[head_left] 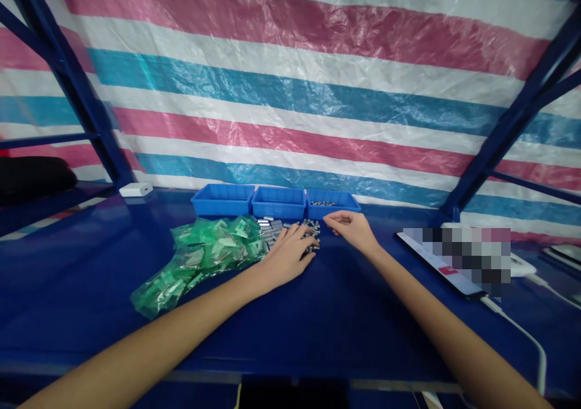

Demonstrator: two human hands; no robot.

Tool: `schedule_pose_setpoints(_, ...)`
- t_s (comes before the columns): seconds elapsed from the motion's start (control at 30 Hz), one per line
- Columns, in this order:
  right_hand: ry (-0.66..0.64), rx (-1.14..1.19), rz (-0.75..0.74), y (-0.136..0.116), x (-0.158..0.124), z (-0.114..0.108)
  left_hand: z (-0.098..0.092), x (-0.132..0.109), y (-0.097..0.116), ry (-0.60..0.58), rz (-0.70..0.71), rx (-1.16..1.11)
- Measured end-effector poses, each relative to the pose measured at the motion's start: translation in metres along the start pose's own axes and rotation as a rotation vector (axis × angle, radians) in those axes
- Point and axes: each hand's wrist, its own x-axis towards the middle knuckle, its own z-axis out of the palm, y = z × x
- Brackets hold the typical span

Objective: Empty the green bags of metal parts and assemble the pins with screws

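Observation:
My left hand (293, 251) lies over a pile of small metal pieces (313, 226), fingers spread and touching them. Silver cylinders (267, 227) show just beyond that hand, partly covered by it. To the right of the pile, my right hand (353, 229) is closed in a pinch above the table, in front of the right blue bin (340, 206). Whatever sits between its fingertips is too small to make out. A few small metal pieces (322, 203) lie inside that bin. Green plastic bags (213, 248) with contents are heaped left of my left hand.
The middle bin (278, 208) and left bin (222, 206) stand in the same row on the blue table (318, 330). A tablet (440, 264) with a white cable (521, 330) lies right. A white adapter (136, 189) sits back left, near the blue frame post (100, 118).

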Motion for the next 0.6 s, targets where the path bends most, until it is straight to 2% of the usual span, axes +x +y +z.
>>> schedule_pose_setpoints(0.27,0.063,0.152,0.109,0.003,0.004,-0.002,0.001,0.000,0.001,0.015,-0.079,-0.004)
schedule_pose_setpoints(0.47,0.162,0.128,0.114,0.011,0.009,-0.009,0.000,-0.001,0.002,0.031,-0.064,-0.031)
schedule_pose_setpoints(0.6,0.181,0.252,0.139,0.014,0.014,-0.011,0.000,-0.001,0.003,0.054,-0.059,-0.045)
